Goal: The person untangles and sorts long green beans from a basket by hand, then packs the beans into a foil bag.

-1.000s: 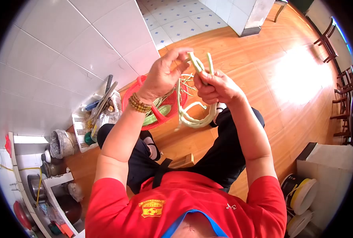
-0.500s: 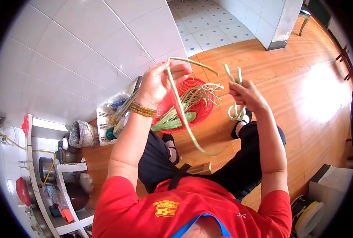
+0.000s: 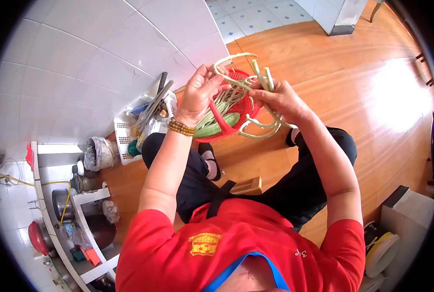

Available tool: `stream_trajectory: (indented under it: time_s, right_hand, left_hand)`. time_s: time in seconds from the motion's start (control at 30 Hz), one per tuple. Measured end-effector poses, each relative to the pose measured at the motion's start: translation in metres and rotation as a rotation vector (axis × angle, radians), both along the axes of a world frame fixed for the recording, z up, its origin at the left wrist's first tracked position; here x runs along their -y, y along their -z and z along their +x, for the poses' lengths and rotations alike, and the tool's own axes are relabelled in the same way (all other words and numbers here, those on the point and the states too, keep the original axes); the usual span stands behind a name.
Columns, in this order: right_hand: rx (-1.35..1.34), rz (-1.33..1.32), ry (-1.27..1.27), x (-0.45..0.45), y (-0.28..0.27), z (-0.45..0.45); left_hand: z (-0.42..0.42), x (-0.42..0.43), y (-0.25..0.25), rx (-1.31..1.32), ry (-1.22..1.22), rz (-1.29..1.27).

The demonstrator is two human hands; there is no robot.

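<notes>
My right hand is closed around several pale green long beans. Their ends stick up above the fingers, and looped lengths hang below. Opposite it, my left hand, with a beaded bracelet at the wrist, pinches a single long bean that curves across to my right fingers. Beneath both hands is a red plastic basket with a handle, partly covered by the hands and the beans. More long beans and a ridged green gourd lie in it.
Left of the basket stands a white crate with long-handled utensils, near a lined bin. A tiled wall rises at the left. Shelves with pots are at lower left. A small wooden stool shows between my legs.
My right hand has moved left and up with its beans, close to my left hand. The left hand's bean, hanging long before, now bends in a curve between both hands.
</notes>
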State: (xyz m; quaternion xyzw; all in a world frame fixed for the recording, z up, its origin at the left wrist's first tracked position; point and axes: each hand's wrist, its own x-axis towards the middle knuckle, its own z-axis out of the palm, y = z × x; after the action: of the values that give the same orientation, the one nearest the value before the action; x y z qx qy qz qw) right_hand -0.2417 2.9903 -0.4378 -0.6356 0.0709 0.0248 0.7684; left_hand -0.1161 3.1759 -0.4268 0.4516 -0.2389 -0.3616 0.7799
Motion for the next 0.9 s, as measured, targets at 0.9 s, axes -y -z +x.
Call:
stream_trajectory:
  time_s: [0.9]
  right_hand:
    - [-0.149, 0.076, 0.177, 0.005, -0.008, 0.062]
  left_hand:
    - [0.015, -0.251, -0.008, -0.175, -0.915, 0.185]
